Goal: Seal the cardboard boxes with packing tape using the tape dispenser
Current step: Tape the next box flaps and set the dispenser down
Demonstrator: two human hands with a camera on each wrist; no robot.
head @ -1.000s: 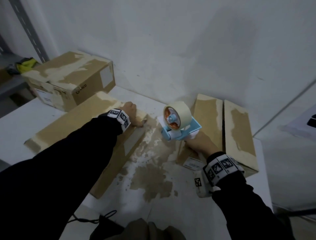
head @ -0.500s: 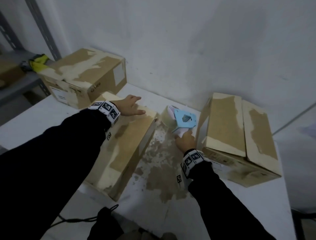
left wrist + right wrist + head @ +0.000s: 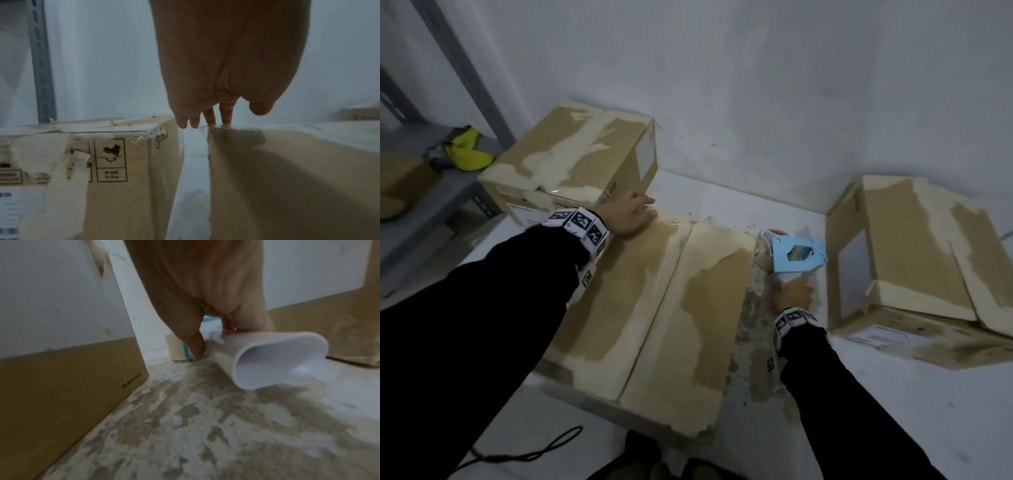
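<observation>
Progress, judged from how things lie: the middle box (image 3: 654, 308) sits at the bench's (image 3: 893, 428) centre w/ both top flaps down and a shiny clear strip along the far end of its centre seam, so this box looks about taped. L hand (image 3: 628, 216) lies flat on the box's far-left top corner, fingers straight, tips pressing on the glossy tape at the edge (image 3: 213, 120); prob. smoothing the strip's end.

R hand (image 3: 791, 294) holds the tape dispenser (image 3: 796, 253) down on the bench, in the gap between the middle box and the right box (image 3: 914, 253). Grip: thumb and fingers curled round the white handle (image 3: 267, 356), blue frame and cream roll resting on the bench top.

Left to do: the right box, near the bench's right edge, has a flap seam w/ no fresh tape I can make out. The back-left box (image 3: 575, 161) at the bench's far-left corner shows clear tape over one top corner in the L wrist view; whether it's fully sealed, can't tell.

Hard to read: clear tape on torn, patchy cardboard barely shows; the seam's near half could be bare or taped. Dispenser's blade and tape end are hidden. Right box is cut off at the frame edge.
</observation>
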